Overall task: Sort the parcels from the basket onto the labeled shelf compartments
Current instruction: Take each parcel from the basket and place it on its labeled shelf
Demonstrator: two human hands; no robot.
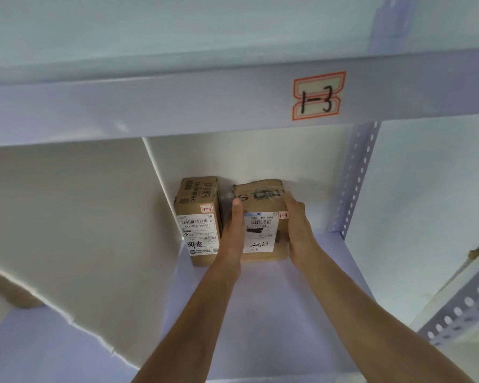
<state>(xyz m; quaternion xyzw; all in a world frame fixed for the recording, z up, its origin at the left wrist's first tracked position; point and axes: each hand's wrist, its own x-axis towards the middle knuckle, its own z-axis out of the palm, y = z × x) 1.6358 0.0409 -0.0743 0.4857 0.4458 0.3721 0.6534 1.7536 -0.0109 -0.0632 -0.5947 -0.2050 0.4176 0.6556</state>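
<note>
Two hands on a brown cardboard parcel [260, 236] with a white shipping label, deep on a pale lilac metal shelf [260, 313].
The left hand [234, 233] grips its left edge, thumb on the front face; the right hand [299, 230] wraps the right edge. The parcel stands under the red-bordered "1-3" sticker [318, 95] — just beside a second brown cardboard box [198, 217], which sits against the white divider panel [161, 183].
</note>
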